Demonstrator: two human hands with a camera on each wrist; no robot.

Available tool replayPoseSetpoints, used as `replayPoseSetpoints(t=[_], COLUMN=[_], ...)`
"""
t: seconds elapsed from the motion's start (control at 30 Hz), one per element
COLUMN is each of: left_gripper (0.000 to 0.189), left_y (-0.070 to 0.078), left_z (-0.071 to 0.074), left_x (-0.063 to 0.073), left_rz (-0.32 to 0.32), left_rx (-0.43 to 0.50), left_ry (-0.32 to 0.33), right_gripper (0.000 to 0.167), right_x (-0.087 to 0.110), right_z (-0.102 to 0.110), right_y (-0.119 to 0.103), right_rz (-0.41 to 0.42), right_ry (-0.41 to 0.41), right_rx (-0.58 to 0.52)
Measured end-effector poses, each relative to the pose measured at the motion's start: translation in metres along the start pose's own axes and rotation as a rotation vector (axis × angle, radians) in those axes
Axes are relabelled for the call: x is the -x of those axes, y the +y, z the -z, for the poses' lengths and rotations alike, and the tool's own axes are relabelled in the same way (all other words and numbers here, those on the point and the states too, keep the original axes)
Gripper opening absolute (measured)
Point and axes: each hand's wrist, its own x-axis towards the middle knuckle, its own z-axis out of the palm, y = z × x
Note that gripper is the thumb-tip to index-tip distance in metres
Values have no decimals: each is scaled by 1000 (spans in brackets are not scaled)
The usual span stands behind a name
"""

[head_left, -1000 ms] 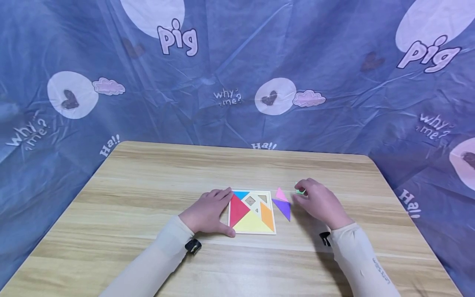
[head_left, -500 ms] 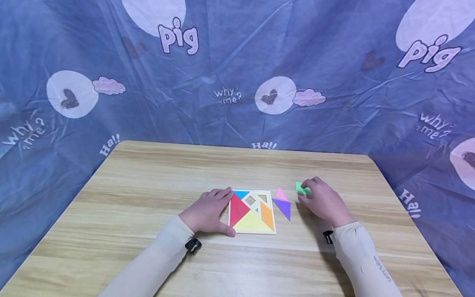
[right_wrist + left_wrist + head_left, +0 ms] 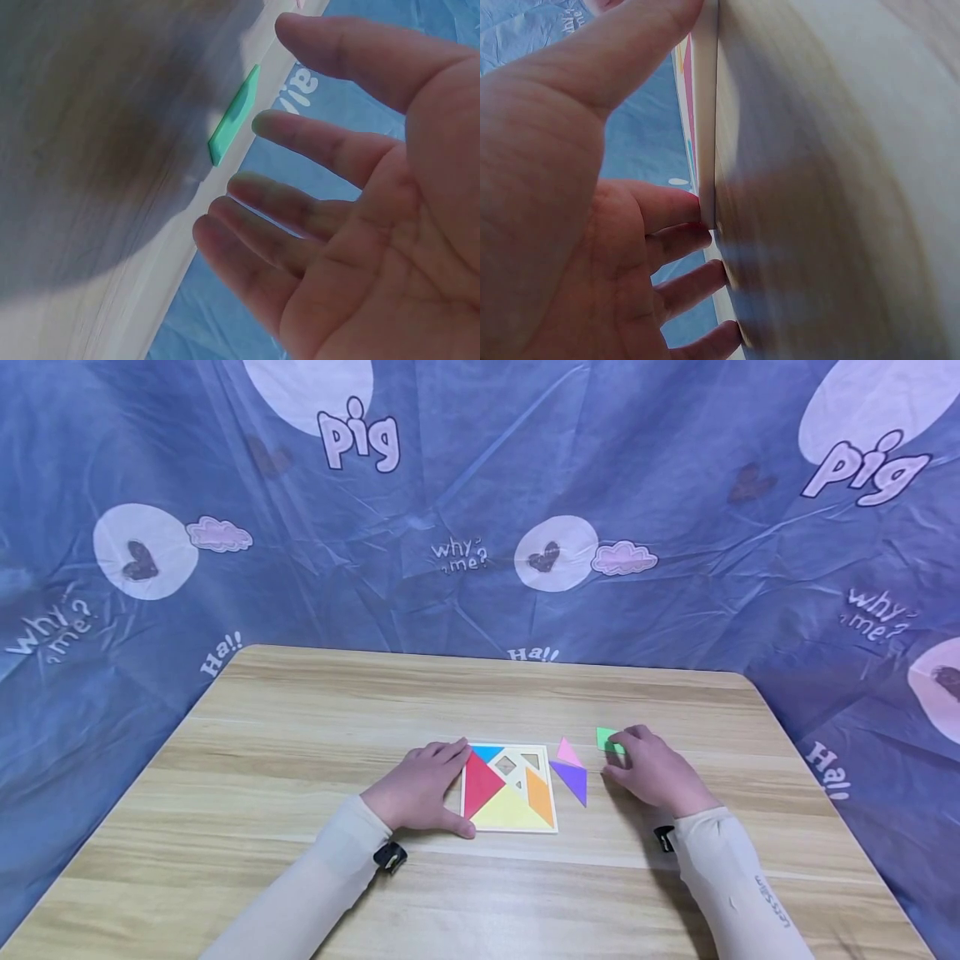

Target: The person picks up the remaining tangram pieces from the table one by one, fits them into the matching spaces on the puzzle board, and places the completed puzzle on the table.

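Observation:
My left hand [image 3: 423, 785] spans the left side of a tangram board [image 3: 510, 832], thumb at the near corner and index finger at the far one. In the left wrist view, the thumb and index fingertip meet the board's pale edge [image 3: 706, 112]. Red [image 3: 482, 785], yellow [image 3: 512, 812], blue [image 3: 487, 752] and orange [image 3: 539, 797] pieces lie in the board. My right hand [image 3: 656, 770] hovers over a green piece [image 3: 606, 739], partly covering it in the head view. The right wrist view shows that green piece [image 3: 234, 116] flat on the table, apart from the loosely spread fingers.
A pink triangle [image 3: 567, 752] and a purple triangle [image 3: 573, 781] lie between the board and my right hand. Several bare recesses show in the board's upper right. The wooden table [image 3: 375, 693] ends at a blue patterned cloth [image 3: 420, 593] behind.
My right hand has shifted slightly right, uncovering more of the green piece, and its fingers have moved a little. The left hand and board stay where they were.

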Motion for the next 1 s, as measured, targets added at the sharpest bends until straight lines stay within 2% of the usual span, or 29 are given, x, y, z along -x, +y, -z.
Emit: replayPoseSetpoints(t=[0.27, 0.43, 0.53, 0.7, 0.83, 1.0], left_gripper=[120, 120, 120, 120, 120, 120], left_y=[-4, -7, -8, -10, -12, -12], left_z=[0, 0, 0, 0, 0, 0], left_x=[-3, -4, -5, -6, -7, -8], left_rz=[-6, -9, -9, -11, -16, -18], left_rx=[-9, -13, -11, -10, -16, -19], left_ry=[2, 3, 0, 0, 3, 3], right_gripper=[46, 49, 41, 26, 24, 39], right_x=[-3, -4, -5, -7, -8, -9], right_z=[-2, -4, -5, -4, -4, -5], right_y=[-1, -2, -2, -2, -2, 0], right_rz=[13, -7, -10, 2, 10, -10], right_ry=[-50, -71, -70, -57, -26, 30], right_rx=[28, 31, 25, 8, -8, -4])
